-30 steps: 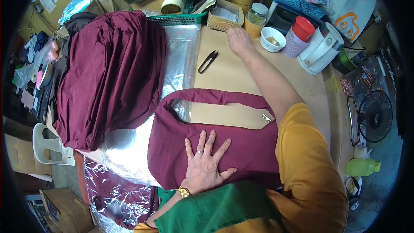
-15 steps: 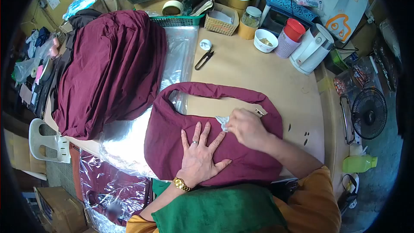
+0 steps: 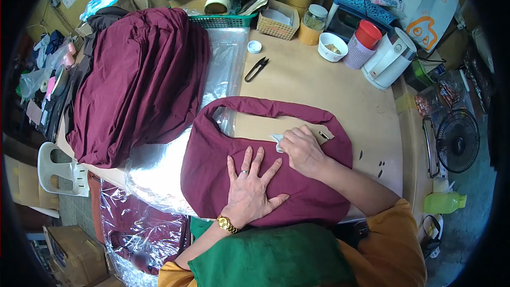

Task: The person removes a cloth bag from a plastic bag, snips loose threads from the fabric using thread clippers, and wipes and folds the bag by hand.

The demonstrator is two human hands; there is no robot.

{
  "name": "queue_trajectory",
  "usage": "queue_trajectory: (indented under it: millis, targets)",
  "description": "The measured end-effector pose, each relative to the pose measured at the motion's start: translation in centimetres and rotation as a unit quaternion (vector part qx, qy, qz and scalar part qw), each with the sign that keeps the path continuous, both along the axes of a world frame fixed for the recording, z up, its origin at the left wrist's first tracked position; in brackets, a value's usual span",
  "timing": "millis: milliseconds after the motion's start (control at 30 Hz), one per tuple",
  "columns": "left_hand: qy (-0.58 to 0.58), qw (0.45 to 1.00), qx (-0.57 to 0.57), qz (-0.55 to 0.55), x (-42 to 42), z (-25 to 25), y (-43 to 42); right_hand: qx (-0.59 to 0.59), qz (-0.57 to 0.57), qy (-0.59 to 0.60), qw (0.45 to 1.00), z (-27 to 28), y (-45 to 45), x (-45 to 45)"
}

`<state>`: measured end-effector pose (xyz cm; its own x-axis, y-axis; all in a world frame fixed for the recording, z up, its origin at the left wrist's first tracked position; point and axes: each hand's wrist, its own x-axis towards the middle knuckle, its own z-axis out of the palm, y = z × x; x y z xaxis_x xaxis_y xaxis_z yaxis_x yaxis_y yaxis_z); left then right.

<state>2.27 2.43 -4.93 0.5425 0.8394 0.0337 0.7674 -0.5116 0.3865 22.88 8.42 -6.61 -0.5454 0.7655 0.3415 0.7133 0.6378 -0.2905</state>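
A maroon fabric bag with a long looped strap lies flat on the tan table. My left hand rests on the bag, its fingers spread and nothing held. Just right of it, my right hand pinches a small whitish cloth against the bag's upper edge. A small metal clasp shows beside the strap. Black thread snips lie beyond the bag, with a small white round cap above them.
A big maroon fabric pile stands at the left, beside clear plastic sheets. Along the back are a wicker basket, a jar, a white bowl, a red cup and a kettle.
From the back of the table, my right hand has come down to the bag with the whitish cloth. The white cap now shows near the snips. My left hand has stayed on the bag.
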Motion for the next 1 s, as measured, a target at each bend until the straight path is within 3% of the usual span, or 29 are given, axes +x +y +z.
queue_trajectory:
  millis: [533, 633, 733, 833, 900, 1000]
  targets:
    - [0.015, 1.0, 0.016, 0.019, 0.1, -0.4, -0.1, 0.056, 0.01, -0.01, 0.998, -0.2, 1.6, -3.7]
    - [0.001, 0.999, 0.02, 0.025, 0.0, -0.5, -0.1, 0.018, 0.011, 0.007, 1.0, 0.8, 0.7, -1.8]
    - [-0.014, 0.999, 0.028, 0.027, 0.1, -0.4, -0.2, -0.004, -0.025, -0.063, 0.998, 2.5, 0.0, 0.2]
    - [-0.011, 0.999, 0.032, 0.026, 0.2, -0.5, -0.1, -0.102, -0.039, -0.077, 0.991, 2.4, 0.5, -0.4]
    - [-0.01, 0.999, 0.032, 0.027, 0.1, -0.6, -0.2, -0.015, -0.002, 0.013, 1.0, 0.4, 1.3, -2.7]
    - [0.006, 0.999, 0.022, 0.022, 0.0, -0.6, -0.1, 0.059, 0.018, -0.013, 0.998, 1.2, 1.0, -3.0]
